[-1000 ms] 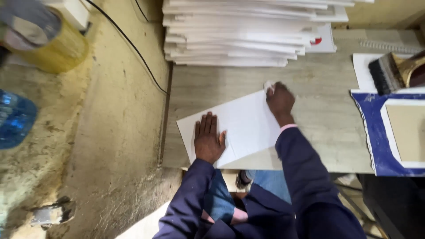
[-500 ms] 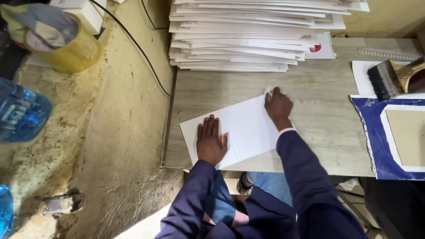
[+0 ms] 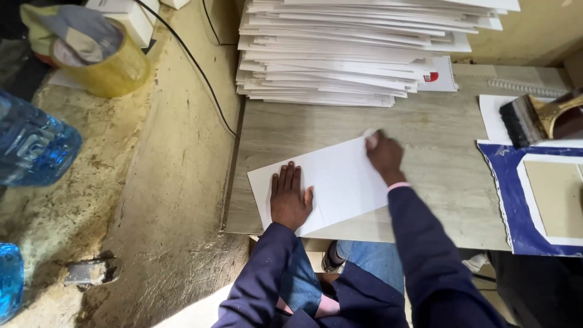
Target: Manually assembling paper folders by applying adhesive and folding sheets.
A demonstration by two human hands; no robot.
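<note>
A white sheet of board (image 3: 337, 179) lies tilted on a low grey wood-grain table (image 3: 437, 182). My left hand (image 3: 289, 197) rests flat on the sheet's near left part, fingers together and pointing away from me. My right hand (image 3: 382, 155) is closed around a small white wad (image 3: 371, 139) and presses it on the sheet's far right corner. Both arms wear dark blue sleeves.
A tall stack of white sheets (image 3: 352, 54) fills the table's far side. At the right lie a blue cover with a tan board (image 3: 546, 194) and a wide brush (image 3: 534, 118). Left, on the rough floor: blue water bottles (image 3: 30, 149), a yellow tub (image 3: 112, 67), a black cable (image 3: 200, 73).
My right hand has stayed at the sheet's far right corner, rubbing with slight shifts. My left hand has not moved. The view has shifted a little.
</note>
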